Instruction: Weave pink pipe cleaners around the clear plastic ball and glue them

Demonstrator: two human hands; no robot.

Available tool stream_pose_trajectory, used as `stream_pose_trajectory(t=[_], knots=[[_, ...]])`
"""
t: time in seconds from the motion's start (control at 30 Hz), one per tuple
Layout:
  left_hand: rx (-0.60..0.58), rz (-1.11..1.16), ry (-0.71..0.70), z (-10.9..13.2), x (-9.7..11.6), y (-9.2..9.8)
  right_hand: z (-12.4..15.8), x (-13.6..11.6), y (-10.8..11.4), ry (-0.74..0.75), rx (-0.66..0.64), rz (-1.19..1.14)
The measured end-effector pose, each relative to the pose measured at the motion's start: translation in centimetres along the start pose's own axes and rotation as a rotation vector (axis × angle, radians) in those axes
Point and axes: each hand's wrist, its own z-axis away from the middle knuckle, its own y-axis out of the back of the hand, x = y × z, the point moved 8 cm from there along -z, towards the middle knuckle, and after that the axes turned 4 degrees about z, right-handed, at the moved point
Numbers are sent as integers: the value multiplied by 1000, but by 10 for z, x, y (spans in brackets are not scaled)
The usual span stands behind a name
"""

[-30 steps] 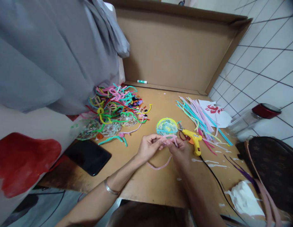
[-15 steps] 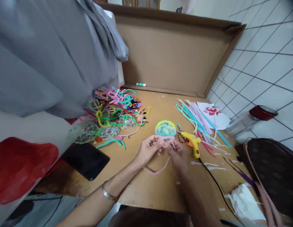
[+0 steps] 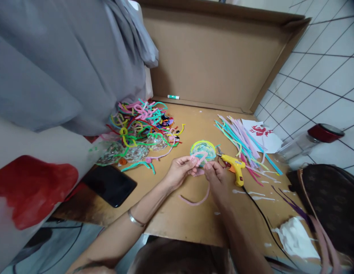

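Note:
My left hand (image 3: 182, 170) pinches a pink pipe cleaner (image 3: 195, 203) near a bent loop at its upper end. My right hand (image 3: 216, 176) grips the same pipe cleaner just to the right, and its long tail curves down and left over the table. Beyond my fingers lies a round disc (image 3: 203, 147) with a yellow and turquoise rim and a swirled middle; the pink loop overlaps its lower part from my view. A yellow hot glue gun (image 3: 234, 164) rests right of the disc, nozzle towards it.
Tangled pipe cleaners (image 3: 139, 118) and clear discs (image 3: 136, 152) lie left, above a black phone (image 3: 110, 185). Straight pipe cleaners (image 3: 245, 140), a bottle (image 3: 305, 140), a handbag (image 3: 331, 201) and crumpled tissue (image 3: 297, 238) occupy the right. A cardboard panel (image 3: 211, 61) stands behind.
My hands have drawn slightly apart, and the pink loop between them now shows more openly, with a sharper bend. The view has tilted down a little.

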Motion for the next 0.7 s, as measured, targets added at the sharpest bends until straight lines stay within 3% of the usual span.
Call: stream_pose_trajectory(t=[0.2, 0.43, 0.7], knots=[[-26, -27, 27, 2, -2, -4, -2, -12, 2, 26, 40, 32], [-42, -63, 2, 2, -1, -5, 2, -32, -2, 80, -94, 148], [-35, -79, -16, 2, 1, -6, 1, -22, -5, 144, -110, 267]])
